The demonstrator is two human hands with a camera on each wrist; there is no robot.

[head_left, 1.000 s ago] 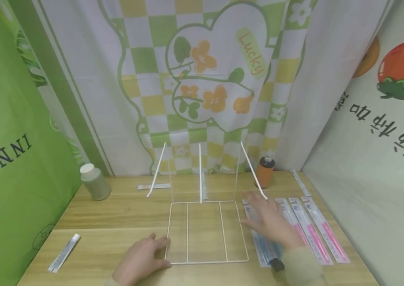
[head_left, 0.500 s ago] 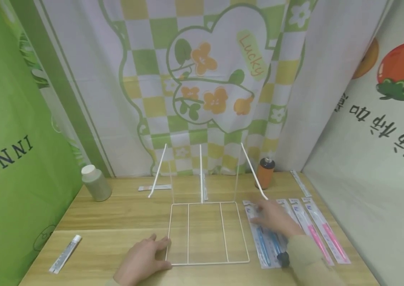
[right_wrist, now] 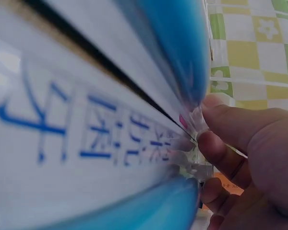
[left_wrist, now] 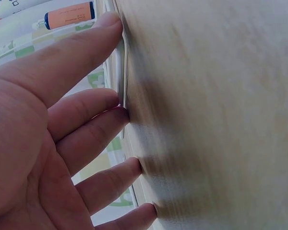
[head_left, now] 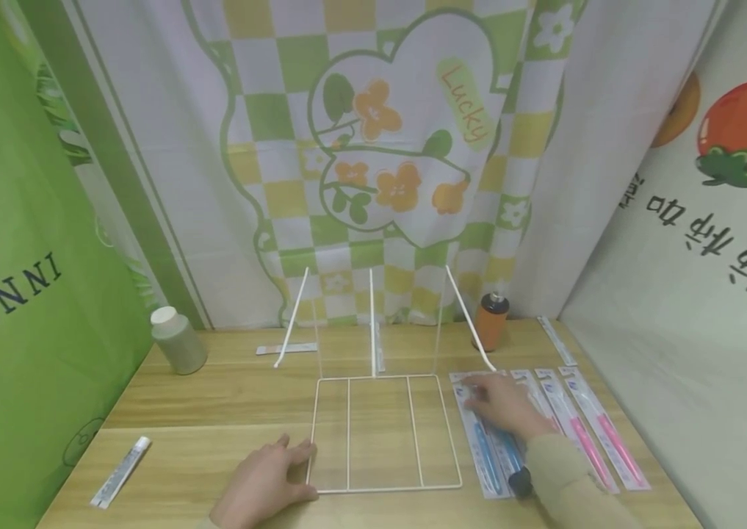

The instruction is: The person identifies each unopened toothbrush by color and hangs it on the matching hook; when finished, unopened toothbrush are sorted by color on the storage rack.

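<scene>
Right hand (head_left: pixel 504 404), lower right of frame, pinches the top end of a blue toothbrush pack (head_left: pixel 487 448) lying on the table (head_left: pixel 214 397). Left hand (head_left: pixel 264 481), fingers straight, rests on the white wire rack (head_left: pixel 386 430) at its lower-left corner, centre bottom.

Free room and obstacles on the wooden table (head_left: pixel 214 397).
The white wire rack (head_left: pixel 383 433) lies flat at centre, its three upright rods (head_left: pixel 371 323) barring passage toward 12 o'clock. At 3 o'clock, packaged toothbrushes (head_left: pixel 578 430) lie side by side, filling that strip. An orange bottle (head_left: pixel 491 320) stands at 1 o'clock, a grey-green bottle (head_left: pixel 178 339) at 10 o'clock. Bare wood between the rack and the small packet (head_left: pixel 120 470) at 8 o'clock gives open passage.
</scene>
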